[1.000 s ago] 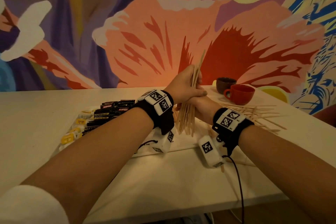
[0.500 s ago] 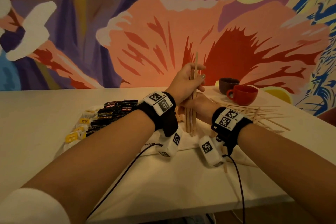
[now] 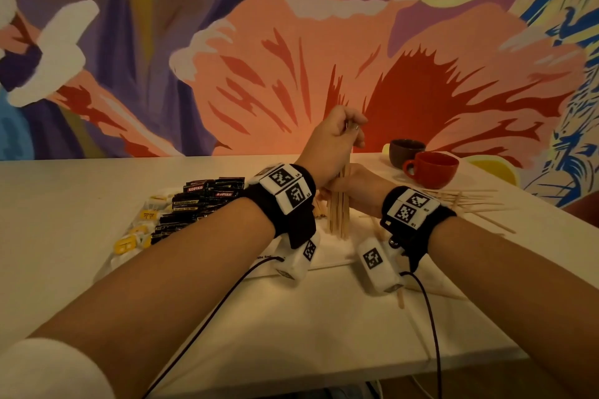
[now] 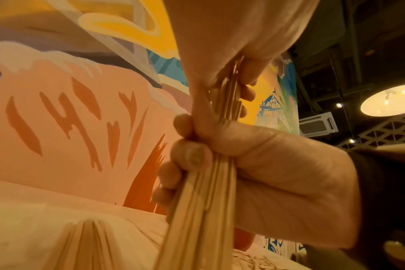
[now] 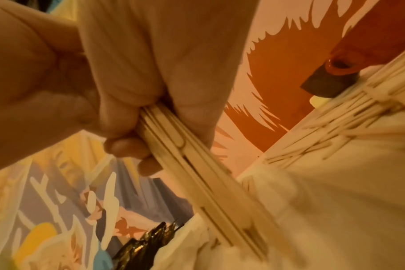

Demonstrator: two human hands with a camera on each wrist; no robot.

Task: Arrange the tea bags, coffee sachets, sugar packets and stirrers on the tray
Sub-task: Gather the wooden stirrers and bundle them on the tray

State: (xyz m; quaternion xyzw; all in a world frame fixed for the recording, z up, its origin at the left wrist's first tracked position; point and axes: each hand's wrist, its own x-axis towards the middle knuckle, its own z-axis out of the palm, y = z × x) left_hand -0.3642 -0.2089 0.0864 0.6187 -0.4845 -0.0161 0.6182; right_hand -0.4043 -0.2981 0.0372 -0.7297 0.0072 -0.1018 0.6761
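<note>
Both hands grip one upright bundle of stirrers whose lower ends stand on the tray: the left hand curls round the top, the right hand wraps the middle. Coffee sachets lie on the tray's left part, and loose stirrers lie on the table near a red cup.

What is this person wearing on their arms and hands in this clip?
Both hands, left hand and right hand, are bare, without gloves. Each wrist carries a black strap topped with white blocks printed with black square marker codes, and a white camera pod hangs beneath. A thin dark cable trails from each pod. A white sleeve shows on the left arm.
</note>
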